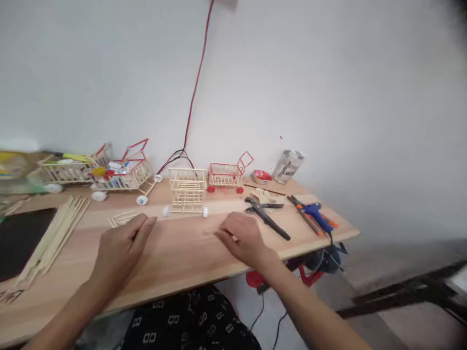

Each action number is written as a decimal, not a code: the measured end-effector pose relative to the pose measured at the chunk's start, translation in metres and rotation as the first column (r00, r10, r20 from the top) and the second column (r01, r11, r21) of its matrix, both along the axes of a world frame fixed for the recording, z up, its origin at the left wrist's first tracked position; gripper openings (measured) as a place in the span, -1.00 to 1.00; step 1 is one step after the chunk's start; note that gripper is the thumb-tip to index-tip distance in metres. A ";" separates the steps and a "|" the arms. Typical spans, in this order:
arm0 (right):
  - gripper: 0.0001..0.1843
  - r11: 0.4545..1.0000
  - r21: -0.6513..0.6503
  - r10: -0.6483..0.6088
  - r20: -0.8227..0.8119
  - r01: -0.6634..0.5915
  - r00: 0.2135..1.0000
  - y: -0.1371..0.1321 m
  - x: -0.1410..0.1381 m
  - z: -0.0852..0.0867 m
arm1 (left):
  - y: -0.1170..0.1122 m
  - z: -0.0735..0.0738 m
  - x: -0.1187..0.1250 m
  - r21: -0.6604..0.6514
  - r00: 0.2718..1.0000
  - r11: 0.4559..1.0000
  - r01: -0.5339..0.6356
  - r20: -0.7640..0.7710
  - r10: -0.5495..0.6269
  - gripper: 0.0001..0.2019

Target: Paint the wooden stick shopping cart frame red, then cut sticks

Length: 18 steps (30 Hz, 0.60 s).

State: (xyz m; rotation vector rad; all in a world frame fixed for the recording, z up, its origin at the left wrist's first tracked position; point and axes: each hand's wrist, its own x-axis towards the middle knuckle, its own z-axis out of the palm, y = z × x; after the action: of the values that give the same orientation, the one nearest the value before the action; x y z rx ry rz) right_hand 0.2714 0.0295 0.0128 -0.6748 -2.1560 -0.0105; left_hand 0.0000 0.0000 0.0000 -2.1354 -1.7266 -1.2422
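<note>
One curled-closed left hand [122, 240] and curled-closed right hand [242, 237] near an unpainted cart [188, 185], lengthwise near-to-far, pliers [269, 219] right, stick frame [118, 220] left.

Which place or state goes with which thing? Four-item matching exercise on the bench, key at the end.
1. Plain cart
2. Long sticks
3. Glue gun
4. Can

A. Blue, near the right end of the table
B. White-wheeled, beyond the gap between the left hand and the right hand
C. Near the wall, right of the small bowl
D. Beside the black mat

Pairs: 1-B, 2-D, 3-A, 4-C
</note>
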 end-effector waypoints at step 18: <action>-0.63 0.936 -0.352 -0.241 -0.590 0.022 0.770 0.110 -0.035 0.012 | 0.046 0.046 -0.042 0.093 0.969 0.993 -0.069 0.245 0.044 -0.81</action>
State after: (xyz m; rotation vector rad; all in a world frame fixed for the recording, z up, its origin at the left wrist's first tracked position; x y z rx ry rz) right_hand 0.2366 0.1398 0.0246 -0.8751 -1.4604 0.4508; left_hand -0.0416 0.0459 0.0455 -1.9315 -1.7565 -1.5956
